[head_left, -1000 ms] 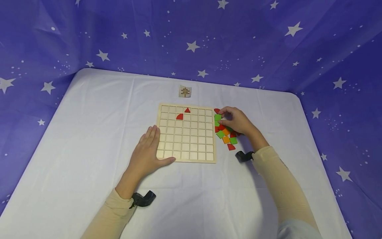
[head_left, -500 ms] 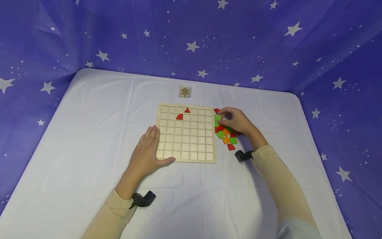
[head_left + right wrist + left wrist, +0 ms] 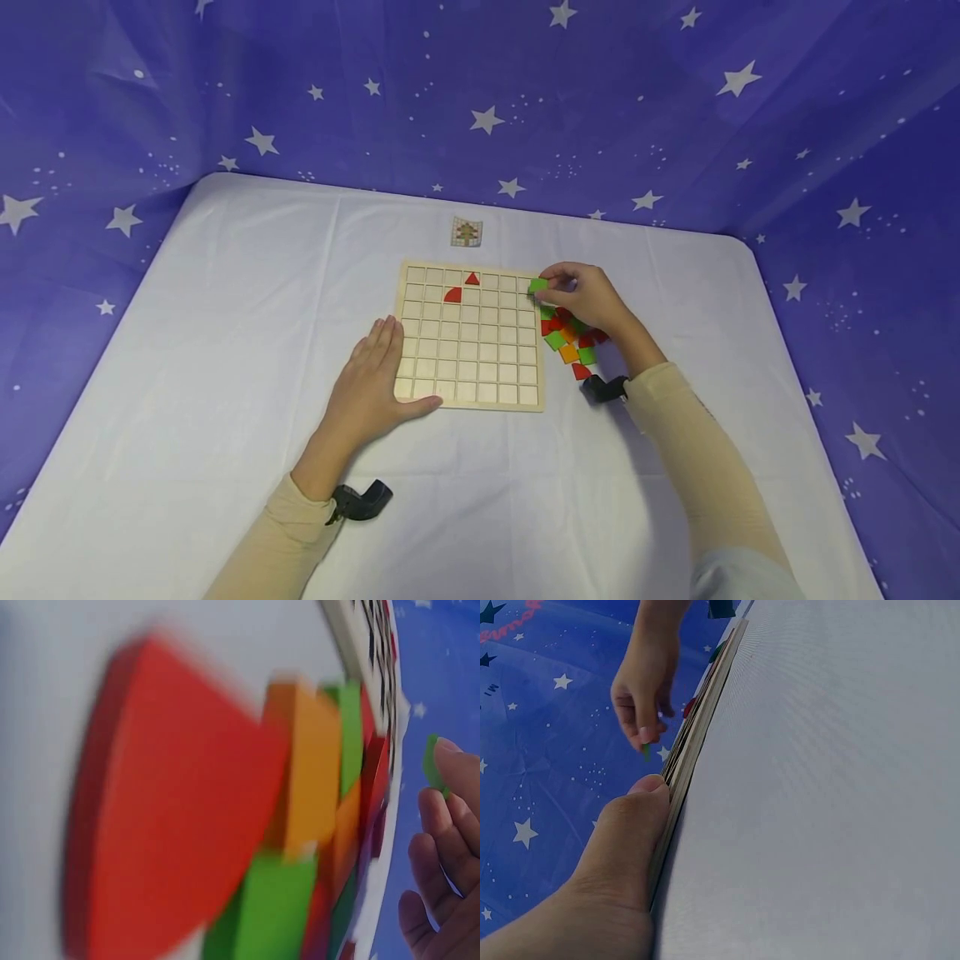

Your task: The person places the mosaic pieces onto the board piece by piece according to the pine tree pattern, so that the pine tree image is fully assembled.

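A green square tile (image 3: 537, 285) is pinched between the thumb and fingers of my right hand (image 3: 588, 295), over the upper right edge of the wooden grid board (image 3: 467, 409). The right wrist view shows that green tile (image 3: 432, 763) at the fingertips. My left hand (image 3: 366, 383) lies along the board's lower left corner, fingers straight on the left edge and thumb on the front edge. In the left wrist view the thumb (image 3: 634, 814) rests against the board's side. A red triangle (image 3: 472, 279) sits in the top row, and a red quarter-circle (image 3: 453, 295) in the second row.
Right of the board lies a loose pile of red, green and orange tiles, among them an orange square (image 3: 570, 354) and a red quarter-circle (image 3: 581, 372). A small picture card (image 3: 467, 232) with a tree pattern lies behind the board on the white cloth (image 3: 262, 275).
My right hand has lifted a green square off the pile and brought it slightly left, over the board's edge. The left hand has stayed in place.
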`<state>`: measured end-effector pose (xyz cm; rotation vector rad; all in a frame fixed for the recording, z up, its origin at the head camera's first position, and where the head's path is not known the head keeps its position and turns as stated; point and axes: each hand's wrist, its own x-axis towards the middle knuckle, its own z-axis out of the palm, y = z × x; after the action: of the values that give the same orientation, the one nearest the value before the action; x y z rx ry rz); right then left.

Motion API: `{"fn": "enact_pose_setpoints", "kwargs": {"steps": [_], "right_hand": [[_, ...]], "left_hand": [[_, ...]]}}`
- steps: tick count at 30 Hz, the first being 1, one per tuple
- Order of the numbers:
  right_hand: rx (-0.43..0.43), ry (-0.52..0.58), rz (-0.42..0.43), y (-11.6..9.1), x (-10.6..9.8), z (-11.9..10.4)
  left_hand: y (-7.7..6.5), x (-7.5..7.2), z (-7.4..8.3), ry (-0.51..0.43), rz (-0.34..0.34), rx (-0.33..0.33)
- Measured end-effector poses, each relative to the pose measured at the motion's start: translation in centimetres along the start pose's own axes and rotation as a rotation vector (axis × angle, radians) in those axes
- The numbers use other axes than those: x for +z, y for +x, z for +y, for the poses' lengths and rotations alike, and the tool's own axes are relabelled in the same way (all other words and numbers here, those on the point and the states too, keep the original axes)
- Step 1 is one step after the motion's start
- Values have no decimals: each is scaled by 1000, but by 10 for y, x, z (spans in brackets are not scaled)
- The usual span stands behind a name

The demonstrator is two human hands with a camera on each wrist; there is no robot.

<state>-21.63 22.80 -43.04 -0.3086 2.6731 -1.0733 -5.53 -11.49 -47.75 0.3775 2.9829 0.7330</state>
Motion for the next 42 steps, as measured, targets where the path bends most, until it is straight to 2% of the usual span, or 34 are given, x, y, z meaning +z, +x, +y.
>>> {"fn": "enact_pose_setpoints", "kwargs": {"steps": [9, 18, 23, 26, 31, 42], "right_hand": [[-78, 31, -60, 7, 21, -30], [-116, 34, -114, 15, 42, -54], [-165, -16, -170, 18, 54, -61], [-198, -93, -184, 20, 60, -63], [-229, -216, -154, 22, 65, -65], [-242, -316, -106, 23, 67, -68]], "left_hand": [[0, -1, 1, -3, -2, 3], [-1, 1, -1, 6, 15, 13], [-1, 1, -1, 6, 8, 16], [-1, 0, -1, 1, 7, 20], [-1, 0, 0, -5, 8, 21], [0, 0, -1, 5, 5, 19]]}}
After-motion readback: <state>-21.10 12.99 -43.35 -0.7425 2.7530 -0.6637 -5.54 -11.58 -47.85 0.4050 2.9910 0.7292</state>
